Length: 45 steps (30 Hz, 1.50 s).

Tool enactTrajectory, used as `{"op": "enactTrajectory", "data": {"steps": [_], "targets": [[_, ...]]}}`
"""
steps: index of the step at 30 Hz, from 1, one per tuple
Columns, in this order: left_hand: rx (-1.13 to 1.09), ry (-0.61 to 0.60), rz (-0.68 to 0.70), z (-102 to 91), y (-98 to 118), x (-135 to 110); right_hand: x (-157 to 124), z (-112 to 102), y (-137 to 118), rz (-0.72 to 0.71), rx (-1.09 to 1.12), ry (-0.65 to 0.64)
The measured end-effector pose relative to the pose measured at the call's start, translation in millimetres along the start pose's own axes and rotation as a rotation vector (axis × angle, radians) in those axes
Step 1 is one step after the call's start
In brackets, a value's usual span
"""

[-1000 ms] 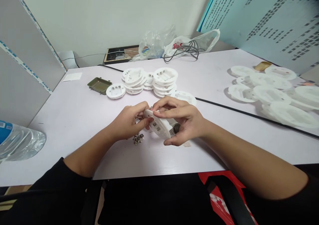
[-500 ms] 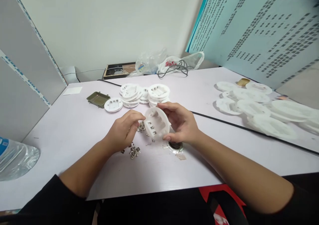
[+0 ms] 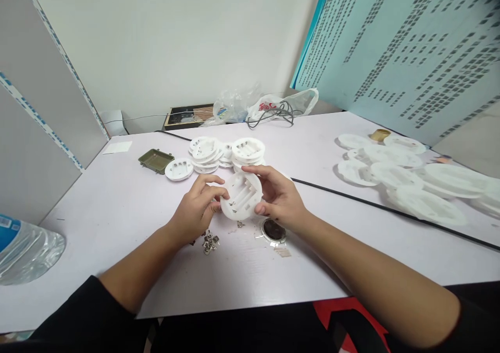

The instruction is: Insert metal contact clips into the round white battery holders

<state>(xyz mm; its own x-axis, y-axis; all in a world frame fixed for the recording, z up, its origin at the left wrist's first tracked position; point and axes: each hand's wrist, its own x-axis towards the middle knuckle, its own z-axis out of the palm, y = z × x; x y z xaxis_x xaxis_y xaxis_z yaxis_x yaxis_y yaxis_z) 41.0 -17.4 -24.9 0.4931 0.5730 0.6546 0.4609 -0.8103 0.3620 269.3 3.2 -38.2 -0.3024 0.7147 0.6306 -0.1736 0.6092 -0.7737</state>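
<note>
Both my hands hold a round white plastic battery holder (image 3: 242, 196) upright by its rim, with its slotted face toward me. My left hand (image 3: 197, 210) grips the left edge, and my right hand (image 3: 277, 197) grips the right edge. Below my left hand lies a small pile of metal battery contacts (image 3: 211, 243). A single contact (image 3: 240, 224) rests just under the holder. Near my right hand, a round dark disc (image 3: 273, 230) sits on clear film.
Stacks of white holders (image 3: 224, 154) stand just beyond my hands, with a single holder (image 3: 178, 168) and an olive green box (image 3: 156, 161) to their left. A water bottle (image 3: 23, 254) lies at the left edge. More white discs (image 3: 394, 168) and a tape roll (image 3: 379, 135) lie at right.
The holder has rotated in my hands, and its face now looks rounder and flatter toward me. My left hand has moved onto its left rim. The view has shifted slightly.
</note>
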Motion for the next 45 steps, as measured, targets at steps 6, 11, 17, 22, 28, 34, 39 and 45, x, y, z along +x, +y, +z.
{"op": "enactTrajectory", "data": {"steps": [6, 11, 17, 22, 28, 34, 39, 45], "targets": [[-0.097, 0.037, -0.032, -4.1, 3, 0, -1, -5, 2, -0.127, -0.402, -0.05], [-0.392, -0.016, -0.222, -6.3, 7, 5, -2, -4, -3, -0.149, -0.58, -0.151], [-0.706, -0.221, -0.552, -10.7, 9, 8, -2, -2, -8, 0.085, -0.517, -0.114], [-0.731, -0.264, -0.576, -12.1, 10, 9, -1, -1, -9, 0.217, -0.458, -0.11], [-0.735, -0.25, -0.566, -14.8, 10, 10, 0, -4, -8, 0.284, -0.41, -0.162], [-0.807, -0.245, -0.554, -15.2, 9, 11, 0, -5, -10, 0.312, -0.344, -0.195], [-0.805, -0.237, -0.567, -15.3, 11, 10, 0, -5, -11, 0.308, -0.328, -0.199], [-0.462, -0.11, -0.434, -14.7, 18, 10, 1, -3, -14, 0.283, -0.369, -0.173]]}}
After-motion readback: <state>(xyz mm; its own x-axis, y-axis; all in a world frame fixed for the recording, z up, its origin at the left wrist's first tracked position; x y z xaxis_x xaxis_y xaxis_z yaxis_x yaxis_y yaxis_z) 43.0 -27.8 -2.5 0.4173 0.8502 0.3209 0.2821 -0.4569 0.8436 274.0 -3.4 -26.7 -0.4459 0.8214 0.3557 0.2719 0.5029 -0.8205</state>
